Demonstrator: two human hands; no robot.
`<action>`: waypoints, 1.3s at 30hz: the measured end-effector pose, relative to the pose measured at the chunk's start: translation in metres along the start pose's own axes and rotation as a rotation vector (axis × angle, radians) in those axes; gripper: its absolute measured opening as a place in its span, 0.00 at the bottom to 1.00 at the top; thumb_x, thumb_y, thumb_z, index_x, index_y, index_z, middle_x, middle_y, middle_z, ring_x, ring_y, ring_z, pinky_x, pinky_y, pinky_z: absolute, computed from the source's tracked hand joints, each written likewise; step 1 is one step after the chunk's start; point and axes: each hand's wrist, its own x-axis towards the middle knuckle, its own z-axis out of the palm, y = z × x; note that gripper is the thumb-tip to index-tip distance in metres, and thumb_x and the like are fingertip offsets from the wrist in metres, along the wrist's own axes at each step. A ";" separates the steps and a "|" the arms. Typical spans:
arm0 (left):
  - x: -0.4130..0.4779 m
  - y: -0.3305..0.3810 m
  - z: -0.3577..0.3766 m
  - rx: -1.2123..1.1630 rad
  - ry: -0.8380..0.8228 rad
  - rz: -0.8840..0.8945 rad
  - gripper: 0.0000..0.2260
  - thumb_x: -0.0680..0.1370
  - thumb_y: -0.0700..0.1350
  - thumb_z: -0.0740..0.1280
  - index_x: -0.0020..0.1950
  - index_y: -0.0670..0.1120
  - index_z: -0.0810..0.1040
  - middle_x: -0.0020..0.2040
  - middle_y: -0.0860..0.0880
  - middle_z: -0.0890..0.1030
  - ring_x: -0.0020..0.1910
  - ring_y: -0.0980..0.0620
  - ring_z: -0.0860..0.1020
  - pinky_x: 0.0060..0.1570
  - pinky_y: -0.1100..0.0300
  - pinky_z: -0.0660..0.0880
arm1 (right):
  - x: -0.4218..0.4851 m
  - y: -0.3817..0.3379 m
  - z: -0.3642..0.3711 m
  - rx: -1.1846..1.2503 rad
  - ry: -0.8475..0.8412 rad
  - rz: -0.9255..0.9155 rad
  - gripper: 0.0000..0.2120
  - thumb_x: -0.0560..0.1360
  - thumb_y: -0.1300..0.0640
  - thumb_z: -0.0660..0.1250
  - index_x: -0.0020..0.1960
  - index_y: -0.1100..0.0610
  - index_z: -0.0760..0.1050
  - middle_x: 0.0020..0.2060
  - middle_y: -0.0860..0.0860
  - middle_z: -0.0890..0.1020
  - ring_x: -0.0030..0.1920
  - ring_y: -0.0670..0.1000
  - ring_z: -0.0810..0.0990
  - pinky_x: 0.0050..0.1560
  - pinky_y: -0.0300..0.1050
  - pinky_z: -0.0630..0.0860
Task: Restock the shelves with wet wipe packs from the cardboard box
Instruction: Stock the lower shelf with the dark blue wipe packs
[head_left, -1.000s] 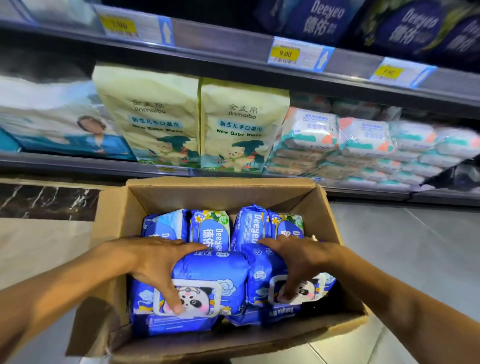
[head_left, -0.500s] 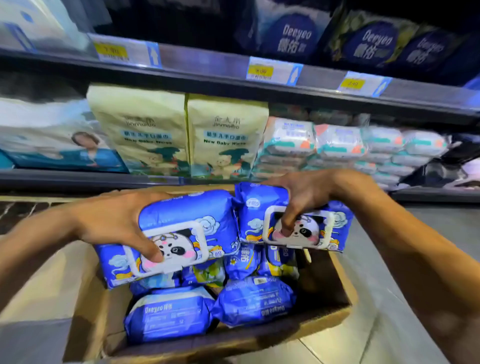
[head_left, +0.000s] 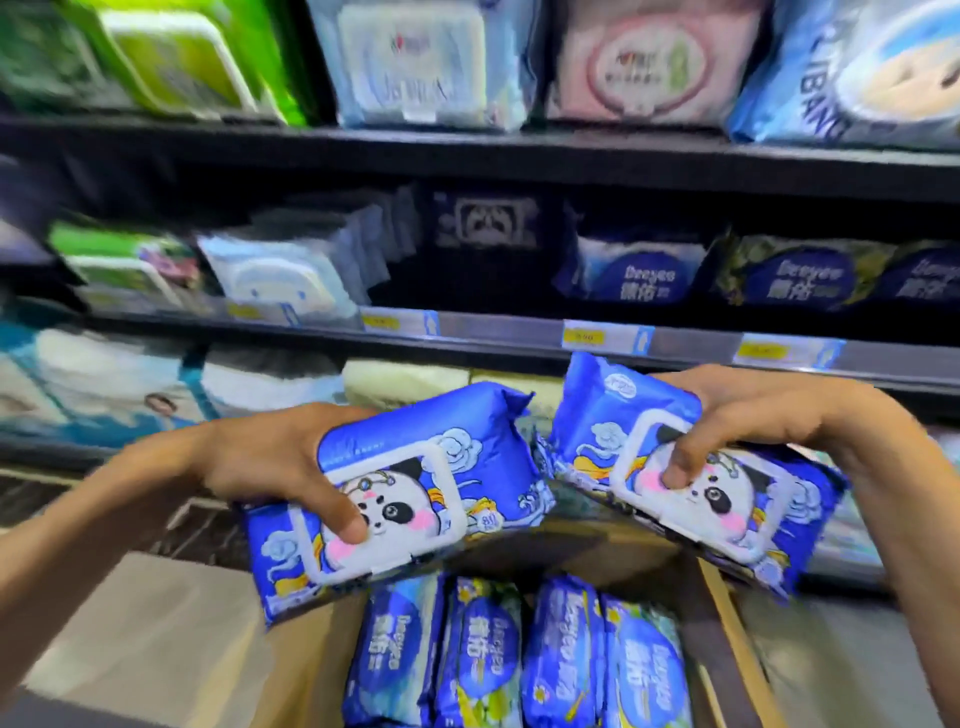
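The left grip (head_left: 265, 462) is clamped on a blue panda-lid pack (head_left: 441, 447), thumb on its white lid. The right grip (head_left: 748, 410) clamps a second pack (head_left: 727, 499) the same way. Both packs are tilted above the open cardboard box (head_left: 306, 670), their inner corners close together. More boxed packs (head_left: 519, 654) stand on edge below. The shelf edge (head_left: 509, 332) runs just beyond.
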 end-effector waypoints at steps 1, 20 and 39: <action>-0.004 0.001 -0.005 -0.001 0.014 0.016 0.29 0.66 0.31 0.79 0.63 0.45 0.75 0.53 0.45 0.87 0.49 0.44 0.86 0.42 0.52 0.83 | -0.001 -0.005 -0.003 0.004 0.010 -0.022 0.26 0.60 0.62 0.78 0.58 0.60 0.79 0.51 0.58 0.88 0.48 0.62 0.87 0.43 0.48 0.83; -0.055 0.008 -0.061 -0.096 0.358 0.148 0.25 0.67 0.33 0.80 0.60 0.48 0.77 0.52 0.46 0.87 0.50 0.42 0.86 0.46 0.50 0.82 | 0.016 -0.085 -0.015 0.069 0.184 -0.322 0.27 0.56 0.60 0.80 0.55 0.50 0.82 0.52 0.60 0.87 0.49 0.64 0.86 0.51 0.60 0.80; 0.027 0.050 -0.093 0.661 0.864 -0.238 0.39 0.54 0.73 0.74 0.63 0.65 0.70 0.52 0.54 0.83 0.50 0.45 0.82 0.44 0.54 0.74 | 0.012 -0.072 -0.028 0.133 0.261 -0.354 0.27 0.51 0.57 0.81 0.51 0.50 0.83 0.51 0.58 0.88 0.47 0.60 0.87 0.44 0.54 0.83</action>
